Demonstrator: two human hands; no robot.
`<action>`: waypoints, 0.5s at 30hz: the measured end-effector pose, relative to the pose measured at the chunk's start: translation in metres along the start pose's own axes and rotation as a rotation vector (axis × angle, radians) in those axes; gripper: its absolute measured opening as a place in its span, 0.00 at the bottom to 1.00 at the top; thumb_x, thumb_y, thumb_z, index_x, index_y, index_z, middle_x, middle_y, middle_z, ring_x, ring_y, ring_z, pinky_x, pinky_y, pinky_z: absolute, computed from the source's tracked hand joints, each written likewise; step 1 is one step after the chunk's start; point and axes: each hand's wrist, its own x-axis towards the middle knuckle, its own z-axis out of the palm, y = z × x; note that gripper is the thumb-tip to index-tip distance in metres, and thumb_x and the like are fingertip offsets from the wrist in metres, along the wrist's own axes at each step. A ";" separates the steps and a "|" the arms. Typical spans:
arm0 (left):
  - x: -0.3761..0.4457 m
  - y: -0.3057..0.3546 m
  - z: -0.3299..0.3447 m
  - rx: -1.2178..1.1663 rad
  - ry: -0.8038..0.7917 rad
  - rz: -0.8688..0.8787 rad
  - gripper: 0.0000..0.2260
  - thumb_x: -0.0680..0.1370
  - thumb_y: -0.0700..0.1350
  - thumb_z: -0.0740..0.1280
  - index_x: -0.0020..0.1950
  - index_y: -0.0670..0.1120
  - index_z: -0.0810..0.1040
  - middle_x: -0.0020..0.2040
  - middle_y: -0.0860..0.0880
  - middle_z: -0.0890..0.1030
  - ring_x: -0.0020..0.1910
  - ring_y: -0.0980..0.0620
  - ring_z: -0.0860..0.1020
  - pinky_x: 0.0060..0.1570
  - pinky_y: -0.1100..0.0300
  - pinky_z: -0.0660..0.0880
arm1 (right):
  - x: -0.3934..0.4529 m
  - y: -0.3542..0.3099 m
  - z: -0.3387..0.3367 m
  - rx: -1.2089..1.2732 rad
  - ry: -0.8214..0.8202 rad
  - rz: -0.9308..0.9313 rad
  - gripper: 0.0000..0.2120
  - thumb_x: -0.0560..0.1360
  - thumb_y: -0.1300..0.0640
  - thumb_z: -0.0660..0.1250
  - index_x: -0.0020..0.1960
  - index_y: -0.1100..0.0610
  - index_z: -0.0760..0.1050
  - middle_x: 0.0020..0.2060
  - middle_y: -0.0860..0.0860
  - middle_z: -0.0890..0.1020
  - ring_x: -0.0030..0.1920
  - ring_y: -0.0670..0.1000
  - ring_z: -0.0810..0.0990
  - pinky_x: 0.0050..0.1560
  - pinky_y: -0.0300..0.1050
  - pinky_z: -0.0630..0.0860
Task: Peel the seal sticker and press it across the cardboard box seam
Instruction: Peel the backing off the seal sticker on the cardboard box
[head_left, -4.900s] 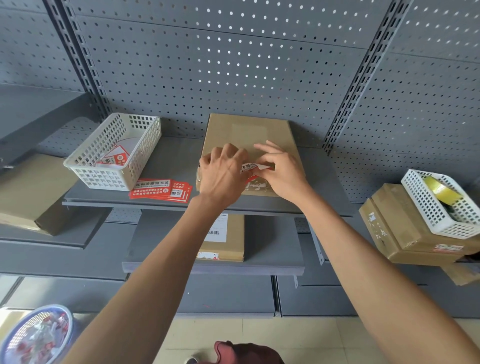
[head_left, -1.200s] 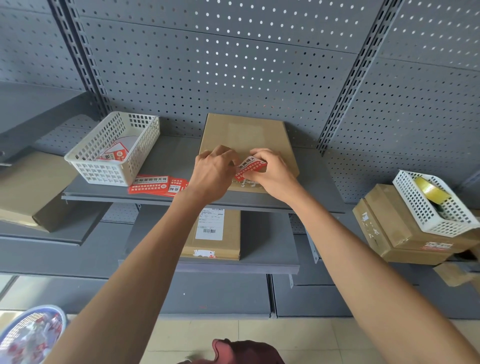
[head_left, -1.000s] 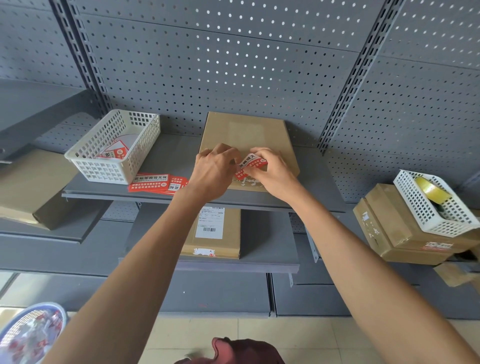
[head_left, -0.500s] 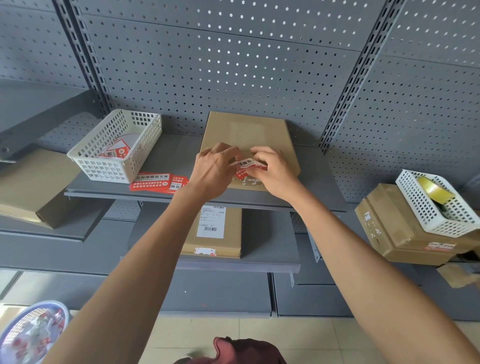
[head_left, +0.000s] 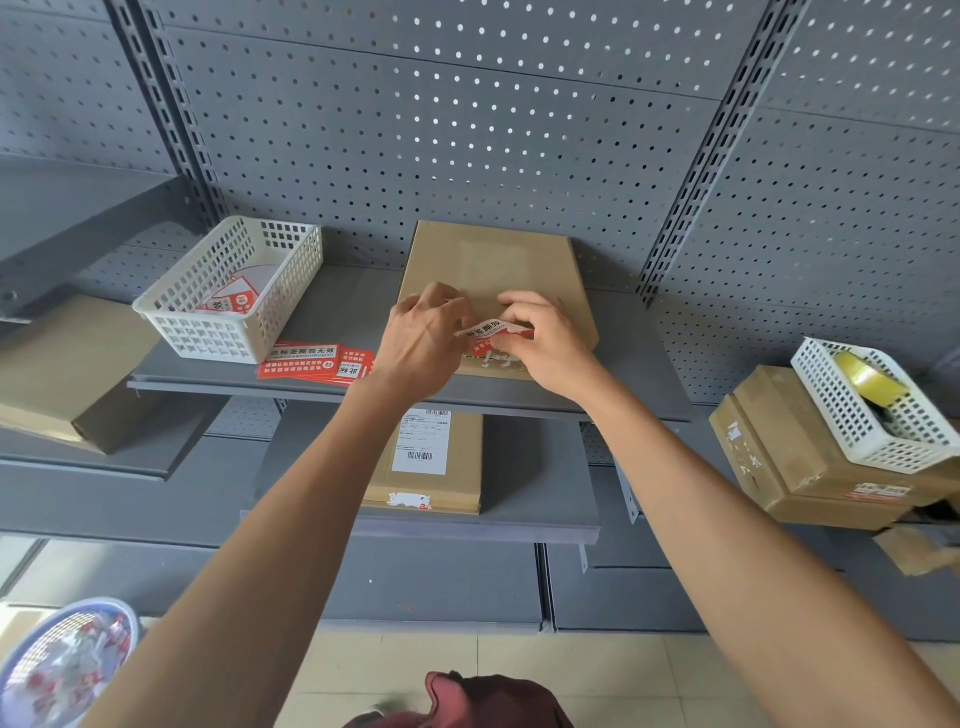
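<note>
Both hands are up on the shelf, close together, pinching the same seal sticker (head_left: 491, 335) between them. My left hand (head_left: 423, 345) has it by the left end, fingers curled in narrow around the edge; my right hand (head_left: 545, 345) grips the right end the same way, thumb and forefinger closed on it. The sticker's red and white, with part of it looking lifted and curled, though I can't tell how much backing is off.

Right under the hands is the cardboard box (head_left: 493, 270), flat and brown, lying on the grey shelf (head_left: 353, 306) and running away from me toward the pegboard wall (head_left: 467, 130). The sticker sits just above the box's near end; the hands cover the seam there, so I can't say if it's touching yet.

Just left of my left hand there's a small pile of spare red stickers (head_left: 314, 361) on the shelf, and past those a white plastic basket (head_left: 228, 296) with more sticker sheets inside. Below my wrists, one shelf down, is another box with a shipping label (head_left: 431, 462). Well off to the right of my right hand, a second white basket (head_left: 878, 405) with a tape roll (head_left: 865, 374) in it sits on stacked cartons (head_left: 789, 457).
</note>
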 end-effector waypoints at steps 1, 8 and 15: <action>0.000 -0.001 0.001 0.006 -0.002 0.004 0.07 0.76 0.47 0.73 0.52 0.47 0.81 0.61 0.46 0.77 0.54 0.41 0.79 0.62 0.47 0.71 | 0.000 0.000 0.000 0.003 -0.006 0.005 0.03 0.75 0.57 0.73 0.44 0.51 0.80 0.66 0.47 0.77 0.67 0.52 0.69 0.65 0.44 0.62; 0.000 -0.003 0.001 -0.006 0.001 0.021 0.07 0.75 0.45 0.73 0.52 0.47 0.81 0.62 0.45 0.77 0.55 0.43 0.79 0.63 0.47 0.70 | 0.000 0.002 0.001 -0.016 -0.013 -0.007 0.04 0.75 0.57 0.73 0.43 0.51 0.79 0.67 0.46 0.76 0.68 0.52 0.68 0.66 0.44 0.62; -0.001 -0.004 0.007 0.015 0.040 0.049 0.09 0.74 0.49 0.74 0.52 0.48 0.81 0.61 0.46 0.77 0.54 0.45 0.79 0.66 0.46 0.69 | 0.000 0.002 0.000 -0.005 -0.012 -0.017 0.03 0.75 0.59 0.73 0.44 0.52 0.81 0.67 0.47 0.76 0.69 0.52 0.68 0.67 0.44 0.63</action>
